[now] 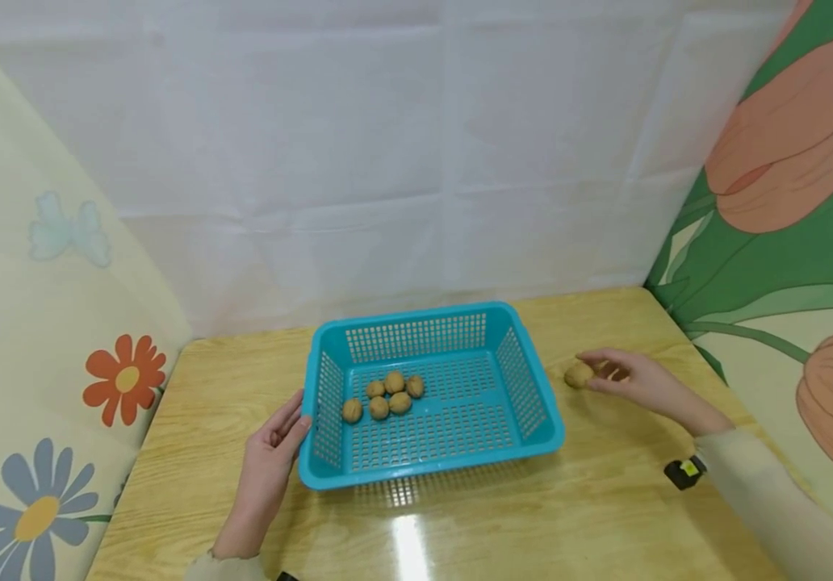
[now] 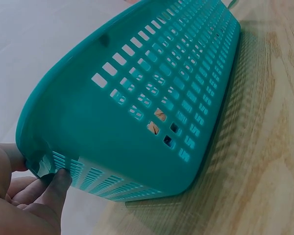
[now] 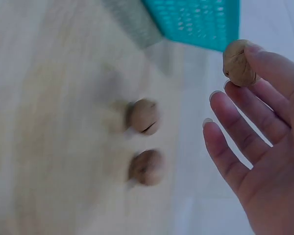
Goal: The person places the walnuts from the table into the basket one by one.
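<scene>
A turquoise plastic basket (image 1: 434, 472) with perforated walls stands on the table, several walnuts (image 1: 395, 382) gathered in its left half. At its left end, my left hand (image 1: 269, 453) grips the rim, thumb on top and fingers below; the left wrist view shows these fingers (image 2: 56, 193) at the basket's corner. My right hand (image 1: 642, 383), to the right of the basket, pinches a walnut (image 3: 239, 63) between thumb and fingertips. Beneath that hand, two more walnuts, one (image 3: 144, 116) beside the other (image 3: 148, 167), lie on the table, mostly hidden by the hand in the head view.
The wooden table (image 1: 605, 516) meets a white cloth backdrop (image 1: 358, 161) behind the basket. Printed floral panels rise at the left (image 1: 17, 323) and right (image 1: 772, 266) sides. A small black device (image 1: 684, 473) is strapped at my right wrist.
</scene>
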Tool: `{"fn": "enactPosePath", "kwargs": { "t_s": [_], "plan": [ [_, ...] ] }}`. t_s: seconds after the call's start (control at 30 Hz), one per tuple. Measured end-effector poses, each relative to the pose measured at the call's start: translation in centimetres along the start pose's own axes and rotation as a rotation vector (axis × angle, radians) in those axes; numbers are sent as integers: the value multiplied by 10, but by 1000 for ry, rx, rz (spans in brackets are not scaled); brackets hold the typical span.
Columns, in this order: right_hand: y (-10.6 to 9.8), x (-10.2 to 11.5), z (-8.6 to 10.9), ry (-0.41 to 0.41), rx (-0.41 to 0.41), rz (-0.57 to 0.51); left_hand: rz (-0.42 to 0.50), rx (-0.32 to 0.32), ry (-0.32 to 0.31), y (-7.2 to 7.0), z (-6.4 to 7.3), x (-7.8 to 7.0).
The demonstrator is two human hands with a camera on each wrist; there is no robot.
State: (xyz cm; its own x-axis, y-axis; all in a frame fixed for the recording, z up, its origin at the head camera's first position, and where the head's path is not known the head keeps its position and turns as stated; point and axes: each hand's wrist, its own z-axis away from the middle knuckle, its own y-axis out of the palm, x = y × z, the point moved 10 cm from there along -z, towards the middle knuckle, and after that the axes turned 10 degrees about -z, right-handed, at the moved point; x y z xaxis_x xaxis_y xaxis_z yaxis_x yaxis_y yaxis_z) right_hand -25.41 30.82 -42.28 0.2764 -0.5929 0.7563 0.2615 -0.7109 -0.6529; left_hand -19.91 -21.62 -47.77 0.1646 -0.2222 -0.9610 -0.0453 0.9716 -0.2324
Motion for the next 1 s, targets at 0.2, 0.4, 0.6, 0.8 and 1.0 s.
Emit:
{"fn": "enactPosePath", "kwargs": {
  "t_s": [0.2, 0.4, 0.6, 0.8, 1.0],
  "plan": [
    [2, 33, -16, -70, 30, -10, -9, 3, -13, 0, 1, 2],
    [8, 60, -39, -81, 64, -9, -13, 0, -8, -1, -1, 0],
    [22, 86, -63, -121, 119, 14, -15, 13, 5, 0, -1, -1],
    [42, 101, -87, -128, 197, -6, -15, 10, 1, 0, 1, -2],
    [66, 117, -115, -182, 249, 52, -13, 18, 18, 1, 3, -4]
  ]
}}
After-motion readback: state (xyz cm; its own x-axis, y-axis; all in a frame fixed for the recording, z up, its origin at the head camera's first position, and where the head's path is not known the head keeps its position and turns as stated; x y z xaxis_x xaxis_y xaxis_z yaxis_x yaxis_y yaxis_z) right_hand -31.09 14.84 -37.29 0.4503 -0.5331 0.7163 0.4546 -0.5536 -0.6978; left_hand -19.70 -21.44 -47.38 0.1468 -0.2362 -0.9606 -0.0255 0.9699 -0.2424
